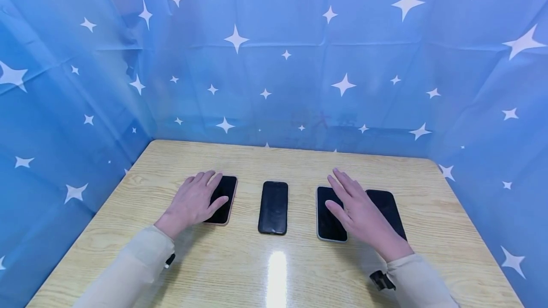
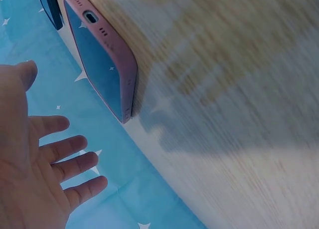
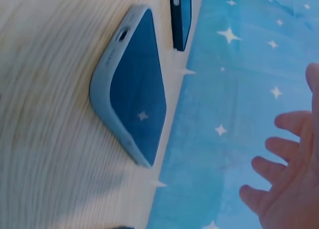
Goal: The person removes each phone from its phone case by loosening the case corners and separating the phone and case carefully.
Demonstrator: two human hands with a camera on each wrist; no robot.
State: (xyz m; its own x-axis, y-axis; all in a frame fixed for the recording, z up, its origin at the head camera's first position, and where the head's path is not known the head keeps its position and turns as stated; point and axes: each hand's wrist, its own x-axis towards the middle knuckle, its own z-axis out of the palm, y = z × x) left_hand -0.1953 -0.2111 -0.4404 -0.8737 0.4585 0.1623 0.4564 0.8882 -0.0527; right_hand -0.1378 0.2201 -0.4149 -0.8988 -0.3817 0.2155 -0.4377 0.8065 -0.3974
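Both hands are held out over the table with fingers extended, holding nothing. In the head view the left hand (image 1: 196, 202) overlaps a phone (image 1: 226, 194) in a pink case; the left wrist view shows that pink-cased phone (image 2: 124, 64) lying apart from the left hand (image 2: 45, 154). My right hand (image 1: 357, 208) is above a phone in a pale blue-grey case (image 1: 327, 222) and partly covers a black phone (image 1: 387, 206) at the far right. In the right wrist view, a gap separates the right hand (image 3: 291, 164) from the pale-cased phone (image 3: 139, 94). All screens are dark.
Between the hands, another black phone (image 1: 273, 208) lies on the wood-grain table (image 1: 239, 270). A blue curtain (image 1: 274, 70) with white stars hangs behind the table and along both sides. A bright light reflection lies near the front of the tabletop.
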